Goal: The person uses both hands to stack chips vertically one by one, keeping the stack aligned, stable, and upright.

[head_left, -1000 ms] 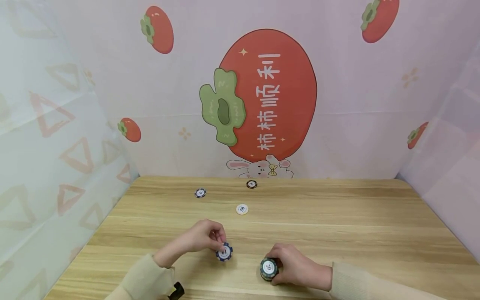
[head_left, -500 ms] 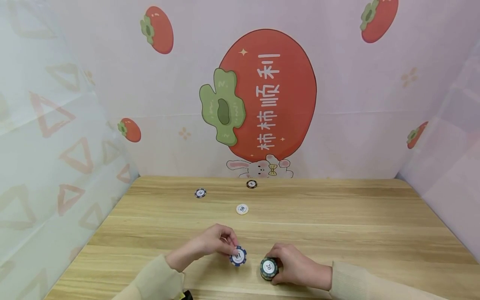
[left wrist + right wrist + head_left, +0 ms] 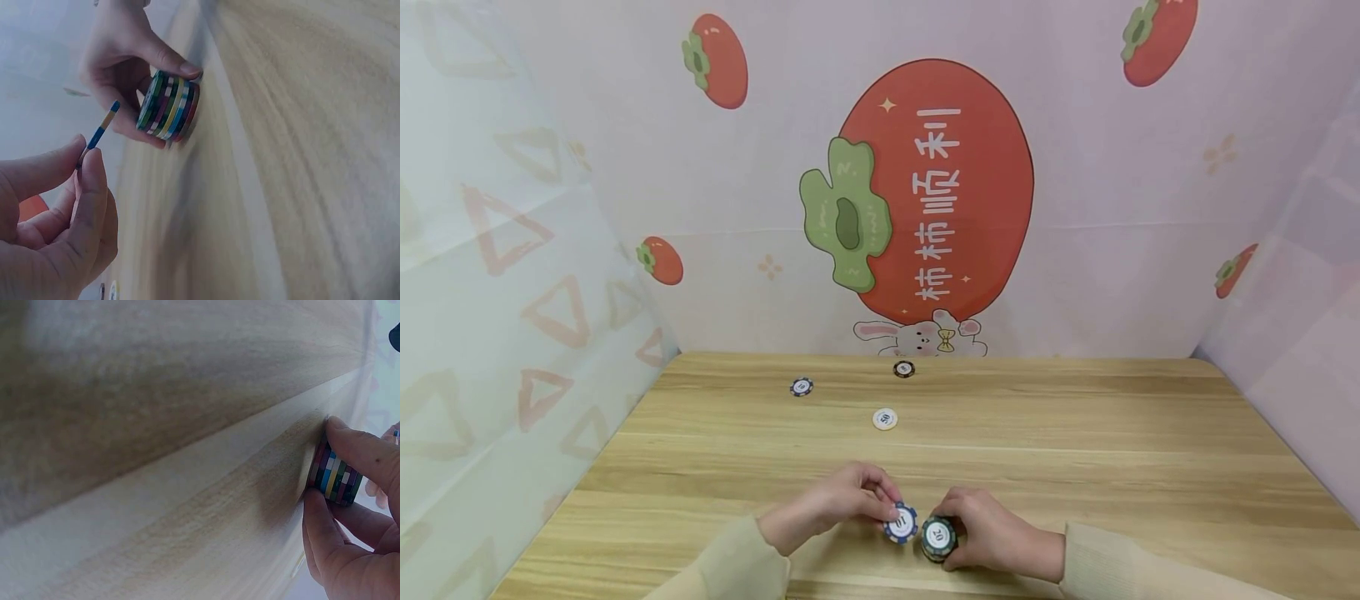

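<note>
Between thumb and fingers my left hand (image 3: 852,502) pinches a blue-and-white poker chip (image 3: 900,523) marked 10. In the left wrist view that chip (image 3: 103,127) shows edge-on, raised and apart from the stack. My right hand (image 3: 988,531) grips the sides of a short stack of poker chips (image 3: 938,537) standing on the table, with a green chip marked 20 on top. Seen from the right wrist, the stack's layers (image 3: 335,475) are red, blue, yellow, green and purple, with thumb and fingers on opposite sides. The pinched chip is just left of the stack.
Farther back on the wooden table (image 3: 1075,417) lie three single chips: a white chip (image 3: 885,419) marked 50, a blue chip (image 3: 801,387) and a black chip (image 3: 904,369). A printed cloth wall (image 3: 1075,292) rises behind the table, with cloth on both sides.
My left hand has carried the blue chip rightward and slightly nearer me, from well left of the stack to right beside it. My right hand and the stack have stayed in place.
</note>
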{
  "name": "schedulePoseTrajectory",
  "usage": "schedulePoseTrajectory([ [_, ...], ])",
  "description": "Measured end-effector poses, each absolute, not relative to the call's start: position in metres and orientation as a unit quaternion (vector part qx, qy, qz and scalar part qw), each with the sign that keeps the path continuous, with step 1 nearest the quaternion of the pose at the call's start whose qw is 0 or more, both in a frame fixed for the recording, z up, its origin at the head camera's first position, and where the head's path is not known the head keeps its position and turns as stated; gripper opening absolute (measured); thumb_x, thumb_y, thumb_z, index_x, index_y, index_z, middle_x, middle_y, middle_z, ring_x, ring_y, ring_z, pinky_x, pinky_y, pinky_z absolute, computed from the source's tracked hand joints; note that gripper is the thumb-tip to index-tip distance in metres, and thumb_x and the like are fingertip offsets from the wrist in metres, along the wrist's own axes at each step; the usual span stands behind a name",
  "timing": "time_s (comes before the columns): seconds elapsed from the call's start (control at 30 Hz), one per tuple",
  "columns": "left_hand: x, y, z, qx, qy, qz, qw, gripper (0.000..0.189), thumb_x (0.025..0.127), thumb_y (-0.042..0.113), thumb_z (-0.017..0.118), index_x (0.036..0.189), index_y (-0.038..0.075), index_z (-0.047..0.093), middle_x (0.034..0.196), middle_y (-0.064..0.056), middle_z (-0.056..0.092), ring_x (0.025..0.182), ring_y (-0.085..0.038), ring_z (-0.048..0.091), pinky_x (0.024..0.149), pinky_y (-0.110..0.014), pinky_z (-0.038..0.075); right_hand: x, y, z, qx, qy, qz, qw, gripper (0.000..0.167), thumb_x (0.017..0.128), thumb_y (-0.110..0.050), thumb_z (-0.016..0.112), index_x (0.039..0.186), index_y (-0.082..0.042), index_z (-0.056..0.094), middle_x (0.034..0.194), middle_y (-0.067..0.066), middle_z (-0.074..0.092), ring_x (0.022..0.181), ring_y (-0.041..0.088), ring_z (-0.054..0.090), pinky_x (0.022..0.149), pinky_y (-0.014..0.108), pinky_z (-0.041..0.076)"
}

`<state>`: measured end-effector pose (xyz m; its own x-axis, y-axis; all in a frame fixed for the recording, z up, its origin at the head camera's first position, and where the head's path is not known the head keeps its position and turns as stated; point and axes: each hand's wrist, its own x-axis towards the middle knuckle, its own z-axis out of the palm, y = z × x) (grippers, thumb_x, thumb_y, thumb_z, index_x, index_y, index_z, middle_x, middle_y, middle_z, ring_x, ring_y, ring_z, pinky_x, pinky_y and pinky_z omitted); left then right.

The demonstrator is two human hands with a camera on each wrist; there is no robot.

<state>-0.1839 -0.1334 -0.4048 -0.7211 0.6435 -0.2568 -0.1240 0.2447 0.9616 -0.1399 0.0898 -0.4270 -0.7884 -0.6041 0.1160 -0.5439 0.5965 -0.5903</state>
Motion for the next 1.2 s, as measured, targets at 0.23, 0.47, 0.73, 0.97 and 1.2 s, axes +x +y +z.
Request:
schedulePoseTrajectory([
  [0.23, -0.18, -0.124, -0.412, 0.157, 0.701, 0.605, 0.344, 0.018, 0.079, -0.009, 0.06, 0.095, -0.015, 0.056, 0.071, -0.002, 0.058, 0.06, -0.007, 0.056, 0.056, -0.017, 0.049, -0.14, 0.089, -0.427, -0.324, 0.892, -0.313, 0.036, 0.039, 0.055, -0.014, 0.084, 0.089, -0.008, 0.067, 0.082, -0.012, 0.056, 0.075, -0.003, 0.048, 0.065, 0.016, 0.044],
  [0.47, -0.176, -0.116, -0.414, 0.137, 0.701, 0.608, 0.347, 0.017, 0.081, -0.01, 0.059, 0.097, -0.014, 0.057, 0.076, -0.005, 0.059, 0.062, -0.008, 0.058, 0.06, -0.02, 0.052, -0.139, 0.089, -0.427, -0.322, 0.892, -0.315, 0.042, 0.042, 0.055, -0.014, 0.085, 0.092, -0.008, 0.067, 0.083, -0.011, 0.057, 0.076, -0.002, 0.049, 0.065, 0.017, 0.044],
  [0.73, -0.172, -0.11, -0.418, 0.129, 0.713, 0.604, 0.332, 0.016, 0.08, -0.009, 0.06, 0.095, -0.011, 0.058, 0.077, -0.005, 0.061, 0.064, -0.01, 0.06, 0.062, -0.022, 0.052, -0.139, 0.089, -0.427, -0.318, 0.893, -0.316, 0.047, 0.04, 0.056, -0.014, 0.085, 0.091, -0.009, 0.067, 0.083, -0.011, 0.056, 0.076, -0.002, 0.049, 0.066, 0.017, 0.045],
  [0.97, -0.17, -0.105, -0.422, 0.135, 0.716, 0.605, 0.322, 0.016, 0.078, -0.01, 0.061, 0.094, -0.013, 0.059, 0.074, -0.005, 0.061, 0.061, -0.009, 0.059, 0.061, -0.023, 0.053, -0.138, 0.089, -0.427, -0.318, 0.892, -0.317, 0.047, 0.04, 0.056, -0.015, 0.085, 0.091, -0.009, 0.067, 0.083, -0.012, 0.056, 0.076, -0.003, 0.049, 0.065, 0.017, 0.045],
  [1.2, -0.167, -0.102, -0.422, 0.147, 0.724, 0.602, 0.304, 0.014, 0.077, -0.01, 0.062, 0.091, -0.014, 0.059, 0.073, -0.005, 0.061, 0.059, -0.009, 0.058, 0.06, -0.024, 0.053, -0.139, 0.09, -0.427, -0.319, 0.89, -0.321, 0.048, 0.039, 0.056, -0.013, 0.085, 0.091, -0.01, 0.067, 0.084, -0.012, 0.056, 0.076, -0.003, 0.049, 0.066, 0.017, 0.044],
])
